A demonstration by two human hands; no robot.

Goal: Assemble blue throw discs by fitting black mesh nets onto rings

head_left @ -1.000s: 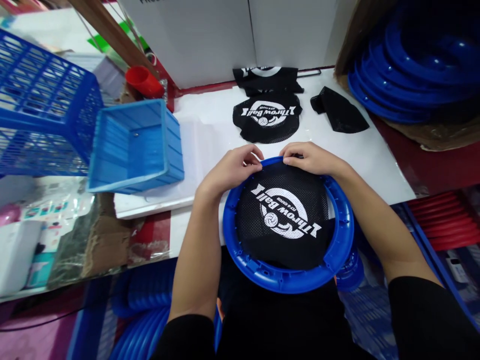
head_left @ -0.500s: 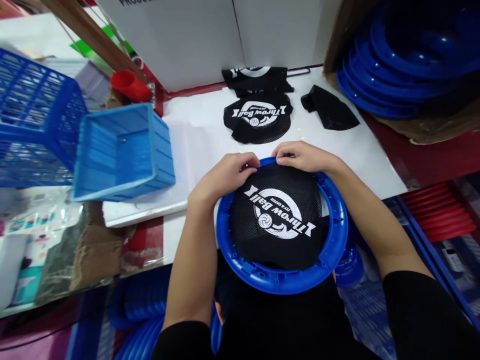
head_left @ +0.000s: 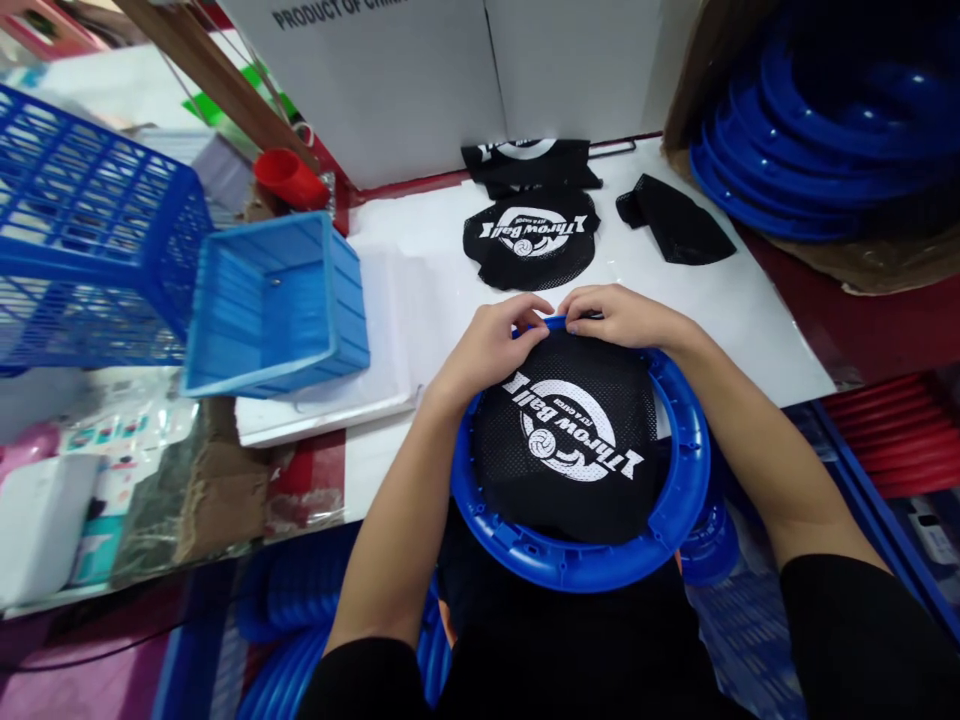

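A blue plastic ring (head_left: 566, 572) leans at the table's front edge, close to my body. Across it lies a round black mesh net (head_left: 510, 485) printed with a white "Throw Ball" logo; a gap shows between net and ring on the right. My left hand (head_left: 495, 345) is closed in a pinch on the net's edge at the far rim. Right beside it, my right hand (head_left: 619, 318) also pinches the net's edge against the rim, fingers curled. The fingertips hide the exact point where net and ring meet.
More printed black mesh nets (head_left: 529, 275) lie beyond the ring, with a folded black mesh piece (head_left: 686, 225) to their right. A light-blue bin (head_left: 349, 315) stands left, beside a blue basket (head_left: 169, 260). Stacked blue rings (head_left: 765, 190) fill a carton at right.
My left hand has slid right along the far rim, closer to my right hand. The right hand stays at nearly the same place on the ring. The whole view has shifted slightly.
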